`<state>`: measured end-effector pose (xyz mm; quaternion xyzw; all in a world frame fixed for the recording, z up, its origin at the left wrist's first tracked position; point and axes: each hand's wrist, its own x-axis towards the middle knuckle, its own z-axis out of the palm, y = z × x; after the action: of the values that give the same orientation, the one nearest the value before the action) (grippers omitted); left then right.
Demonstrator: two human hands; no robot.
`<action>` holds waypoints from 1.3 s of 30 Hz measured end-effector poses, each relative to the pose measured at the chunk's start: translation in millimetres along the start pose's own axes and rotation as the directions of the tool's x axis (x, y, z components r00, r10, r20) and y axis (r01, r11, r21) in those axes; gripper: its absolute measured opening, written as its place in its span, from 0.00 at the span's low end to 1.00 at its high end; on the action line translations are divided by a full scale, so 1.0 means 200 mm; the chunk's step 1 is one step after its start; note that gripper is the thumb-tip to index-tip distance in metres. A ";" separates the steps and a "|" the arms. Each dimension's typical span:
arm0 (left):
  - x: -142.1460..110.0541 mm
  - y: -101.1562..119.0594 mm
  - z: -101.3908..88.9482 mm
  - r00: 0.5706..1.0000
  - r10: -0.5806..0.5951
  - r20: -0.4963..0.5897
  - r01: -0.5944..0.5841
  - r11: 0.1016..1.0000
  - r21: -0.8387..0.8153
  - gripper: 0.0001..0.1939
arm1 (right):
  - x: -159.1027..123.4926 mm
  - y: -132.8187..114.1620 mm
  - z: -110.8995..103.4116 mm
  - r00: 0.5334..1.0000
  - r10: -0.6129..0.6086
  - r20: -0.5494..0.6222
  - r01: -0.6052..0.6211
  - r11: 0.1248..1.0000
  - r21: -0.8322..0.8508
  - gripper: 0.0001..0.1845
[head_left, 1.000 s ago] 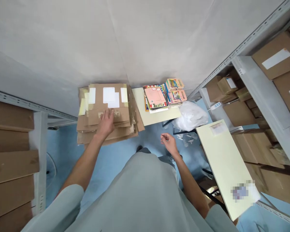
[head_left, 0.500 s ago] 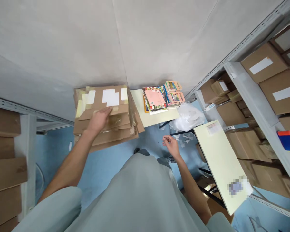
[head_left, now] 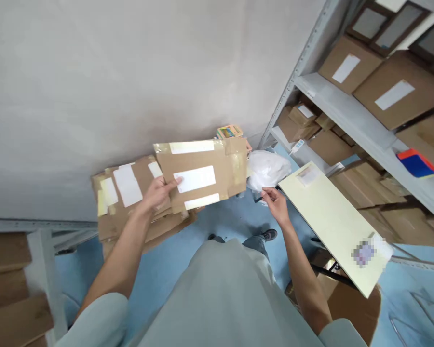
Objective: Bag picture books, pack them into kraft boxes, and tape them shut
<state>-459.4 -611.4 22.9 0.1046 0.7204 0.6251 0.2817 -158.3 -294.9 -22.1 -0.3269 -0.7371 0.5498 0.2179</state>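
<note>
My left hand [head_left: 158, 193] grips the left edge of a flattened cardboard box [head_left: 202, 173] with white labels and tape, held up above the blue floor. Below and left of it lies a stack of flattened cardboard [head_left: 130, 202] against the wall. My right hand [head_left: 275, 205] hangs to the right of the lifted box, near its lower right corner, fingers curled in a loose pinch with nothing that I can make out in them. A white plastic bag [head_left: 267, 168] sits just beyond that hand.
A cream table [head_left: 332, 217] stands at the right. Grey metal shelving [head_left: 347, 111] carries several brown boxes. A pile of colourful books [head_left: 229, 131] peeks above the lifted box. Wooden boards [head_left: 10, 289] fill the lower left. My feet stand on the blue floor [head_left: 173, 250].
My left hand has lifted the top flattened box off the stack and swung it right. My right hand rose towards it. The view has tilted right and up.
</note>
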 end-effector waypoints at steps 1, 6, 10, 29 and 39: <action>0.02 0.00 0.14 0.996 -0.028 0.089 0.031 0.999 -0.035 0.44 | 0.01 0.02 -0.09 0.999 -0.001 -0.051 0.000 1.000 -0.008 0.36; 0.12 -0.02 0.87 0.873 -0.128 0.471 0.165 0.985 -0.039 0.41 | -0.01 0.19 -0.61 0.959 0.049 -0.279 -0.035 0.998 0.052 0.45; 0.19 -0.03 1.44 0.736 -0.168 0.656 0.181 0.982 0.048 0.38 | -0.10 0.35 -1.07 0.937 0.104 -0.332 -0.042 0.981 0.190 0.34; 0.29 -0.22 3.38 0.549 -0.200 0.811 -0.109 0.946 0.306 0.42 | -0.45 0.94 -2.16 0.760 0.286 -0.584 -0.226 0.958 0.174 0.35; 0.33 -0.38 3.56 0.402 -0.131 0.906 -0.188 0.957 0.222 0.36 | -0.32 1.05 -2.12 0.751 0.487 -0.446 -0.346 0.865 0.363 0.48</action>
<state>-115.9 6.0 -110.1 0.4815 0.5292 0.3579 0.6000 226.1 -20.0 -93.1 -0.5901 -0.4788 0.5650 0.3215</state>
